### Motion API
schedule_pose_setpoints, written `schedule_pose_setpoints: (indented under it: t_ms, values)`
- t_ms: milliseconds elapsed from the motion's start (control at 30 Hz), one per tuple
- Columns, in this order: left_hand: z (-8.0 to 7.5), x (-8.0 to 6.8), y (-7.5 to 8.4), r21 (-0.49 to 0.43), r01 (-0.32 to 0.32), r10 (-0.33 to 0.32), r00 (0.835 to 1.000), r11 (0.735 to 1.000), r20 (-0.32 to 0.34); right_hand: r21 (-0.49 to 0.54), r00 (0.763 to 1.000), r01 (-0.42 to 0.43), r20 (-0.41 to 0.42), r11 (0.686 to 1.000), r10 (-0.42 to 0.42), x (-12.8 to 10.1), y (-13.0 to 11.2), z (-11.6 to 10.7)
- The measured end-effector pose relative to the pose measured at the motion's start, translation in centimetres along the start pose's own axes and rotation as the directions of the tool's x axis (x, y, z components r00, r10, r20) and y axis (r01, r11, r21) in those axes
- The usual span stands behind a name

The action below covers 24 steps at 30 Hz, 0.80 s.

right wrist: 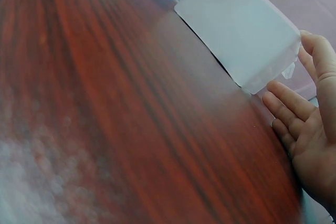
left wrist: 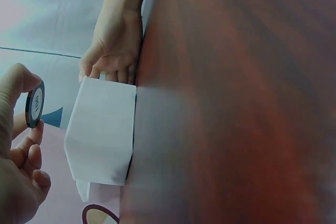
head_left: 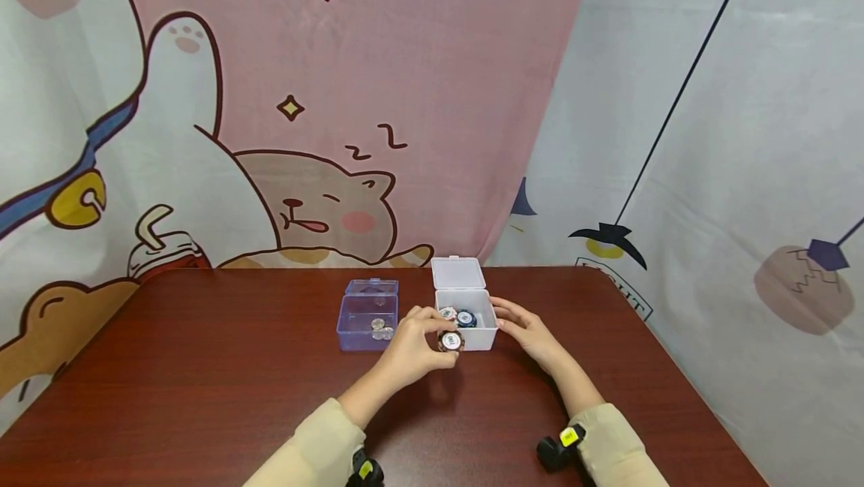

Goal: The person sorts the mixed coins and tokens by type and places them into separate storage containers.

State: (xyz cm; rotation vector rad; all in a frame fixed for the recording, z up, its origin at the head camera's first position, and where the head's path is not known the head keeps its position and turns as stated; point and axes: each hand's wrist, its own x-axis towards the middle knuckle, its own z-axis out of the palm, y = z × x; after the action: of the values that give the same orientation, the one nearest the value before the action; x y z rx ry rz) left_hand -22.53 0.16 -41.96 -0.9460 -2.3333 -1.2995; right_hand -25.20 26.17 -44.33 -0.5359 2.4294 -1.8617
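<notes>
Between thumb and fingertips my left hand pinches a dark poker chip, its pale numbered centre facing me. The chip is held up in front of the white box, and in the left wrist view it stands on edge above table height. Inside that box, whose lid is tipped back, lie a blue-and-white chip and a paler one. My right hand rests against the box's right side with its fingers extended; in the right wrist view the fingertips are right at the box.
Left of the white box stands a clear bluish box with its lid raised, holding several small clear pieces. Both sit near the far edge of the brown table. Behind it hangs a cartoon-printed curtain.
</notes>
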Motion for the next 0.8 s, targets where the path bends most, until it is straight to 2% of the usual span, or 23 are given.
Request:
schedule_pose_setpoints:
  t_ms: [233, 433, 800]
  values:
    - [0.2, 1.5, -0.2, 0.003, 0.025, -0.025, 0.997, 1.0, -0.068, 0.019, 1.0, 0.003, 0.006, 1.0, -0.003, 0.0, 0.2, 0.0]
    - [0.3, 2.7, -0.3, -0.006, 0.075, -0.075, 0.994, 0.997, -0.084, 0.008, 1.0, -0.001, 0.008, 1.0, 0.0, 0.0, 0.1, 0.0]
    - [1.0, 3.8, -1.1, -0.027, 0.108, -0.111, 0.989, 0.994, -0.098, -0.012, 1.0, -0.009, 0.003, 1.0, 0.009, 0.1, 0.0, 0.0]
